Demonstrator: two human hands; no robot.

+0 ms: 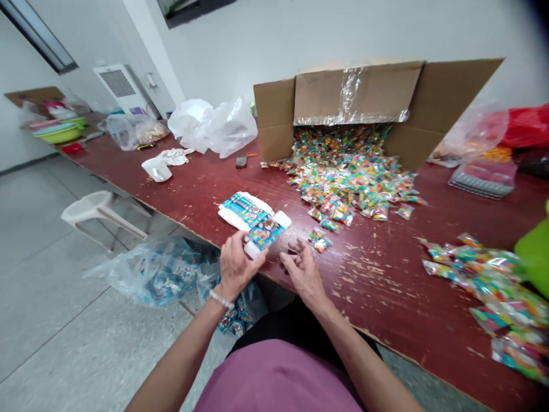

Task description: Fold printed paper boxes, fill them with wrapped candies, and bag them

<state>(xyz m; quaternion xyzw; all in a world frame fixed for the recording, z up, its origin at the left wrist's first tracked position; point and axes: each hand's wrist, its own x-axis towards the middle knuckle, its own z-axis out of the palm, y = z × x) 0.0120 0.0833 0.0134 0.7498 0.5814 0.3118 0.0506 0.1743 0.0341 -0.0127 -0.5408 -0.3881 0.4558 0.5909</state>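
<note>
A small blue printed box (265,232) with white end flaps standing out is in my left hand (237,262), whose thumb and fingers close on its near end. To the right of it, my right hand (303,269) hovers over the table edge with its fingers curled apart and nothing in them. Just beyond those fingers lies a small candy packet (319,240). Flat blue and white printed cartons (244,209) lie on the table behind the box. Farther back, many clear candy packets (351,183) spill from a large cardboard box (360,94) lying on its side.
More candy packets (493,274) cover the right of the red table (189,191). A white mug (156,170), a small dark device (241,161) and plastic bags (231,129) stand toward the back left. Below the left edge are a stool (96,206) and a bag of blue packs (167,274).
</note>
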